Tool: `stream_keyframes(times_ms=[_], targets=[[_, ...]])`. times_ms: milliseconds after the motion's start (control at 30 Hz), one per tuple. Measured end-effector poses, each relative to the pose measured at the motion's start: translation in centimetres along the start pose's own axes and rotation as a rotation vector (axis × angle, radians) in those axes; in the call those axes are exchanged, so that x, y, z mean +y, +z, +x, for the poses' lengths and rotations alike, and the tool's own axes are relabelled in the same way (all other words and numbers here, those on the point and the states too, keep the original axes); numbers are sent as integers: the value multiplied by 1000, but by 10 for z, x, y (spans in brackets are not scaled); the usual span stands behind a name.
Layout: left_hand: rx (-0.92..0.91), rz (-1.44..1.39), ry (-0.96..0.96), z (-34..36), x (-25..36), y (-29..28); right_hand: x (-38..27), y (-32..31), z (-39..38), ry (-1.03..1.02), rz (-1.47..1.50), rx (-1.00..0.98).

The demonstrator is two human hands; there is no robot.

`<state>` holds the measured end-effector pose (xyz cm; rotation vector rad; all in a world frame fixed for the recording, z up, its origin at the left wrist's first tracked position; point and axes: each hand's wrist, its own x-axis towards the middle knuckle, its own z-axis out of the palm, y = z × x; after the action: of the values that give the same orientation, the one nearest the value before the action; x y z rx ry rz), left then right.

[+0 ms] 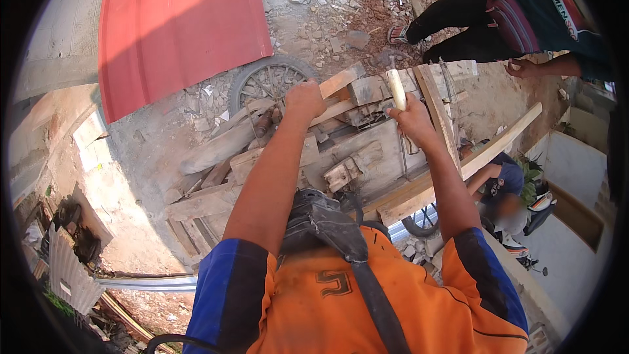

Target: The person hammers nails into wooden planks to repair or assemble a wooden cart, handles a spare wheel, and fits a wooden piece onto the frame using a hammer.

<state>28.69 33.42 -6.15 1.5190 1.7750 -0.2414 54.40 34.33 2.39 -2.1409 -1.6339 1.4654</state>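
My left hand (304, 101) is closed at the near end of a short wooden piece (343, 80), which slants up to the right over the cart. My right hand (415, 122) is wrapped round a cream-coloured, rod-like handle (396, 88) that points away from me; whatever tool it belongs to is hard to make out. Below both hands lies a wooden cart or workbench (386, 144) of rough boards. On it rests a small weathered wood block (344, 174) near my waist.
A spoked wheel (272, 85) stands beyond my left hand, near a red metal sheet (187, 26). A long plank (501, 141) juts out to the right. One person (511, 13) stands at the far right; another (504, 187) is low behind the plank. Rubble (327, 0) covers the ground ahead.
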Motion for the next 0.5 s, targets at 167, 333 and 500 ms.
stream_keyframes(times_ms=[167, 333, 500], targets=[[-6, -50, -106, -3, 10, -19, 13, 27, -13, 73, 227, -17], [-217, -18, -7, 9, 15, -37, 28, 32, -24, 77, 408, -35], [-295, -12, 119, 13, 8, -51, 16, -25, -32, -249, -466, -44]])
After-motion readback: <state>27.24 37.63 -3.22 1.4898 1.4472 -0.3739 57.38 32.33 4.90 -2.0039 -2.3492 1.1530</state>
